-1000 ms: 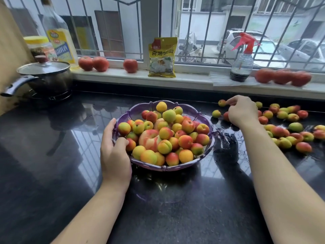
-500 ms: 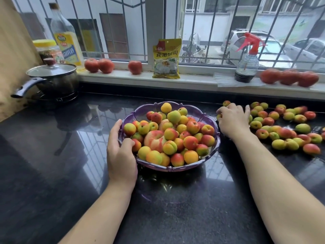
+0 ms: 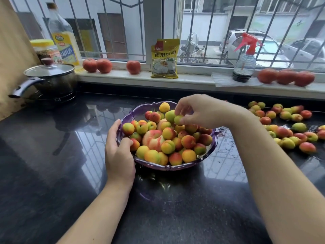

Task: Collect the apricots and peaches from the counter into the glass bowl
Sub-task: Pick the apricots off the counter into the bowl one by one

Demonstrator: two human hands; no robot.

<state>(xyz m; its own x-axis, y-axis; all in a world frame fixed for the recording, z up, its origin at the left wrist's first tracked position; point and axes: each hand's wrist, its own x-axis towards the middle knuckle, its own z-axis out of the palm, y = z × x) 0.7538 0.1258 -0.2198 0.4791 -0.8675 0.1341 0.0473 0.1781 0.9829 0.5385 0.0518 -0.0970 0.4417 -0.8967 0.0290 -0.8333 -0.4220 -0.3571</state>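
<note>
While the left hand (image 3: 119, 152) holds its grip on the near rim of the glass bowl (image 3: 158, 166), thumb hooked inside against the fruit just as it was a second ago, the right hand (image 3: 198, 111) has come across from the scattered fruit and now hovers over the heaped bowl. Its fingertips pinch a small greenish apricot (image 3: 178, 120) right above the pile, so I judge a release is imminent. Beyond and to the right, many loose apricots and peaches (image 3: 288, 127) lie on the dark table (image 3: 52, 164), well apart from the bowl; the task is roughly halfway. With the heap high, a dropped fruit could roll off.
</note>
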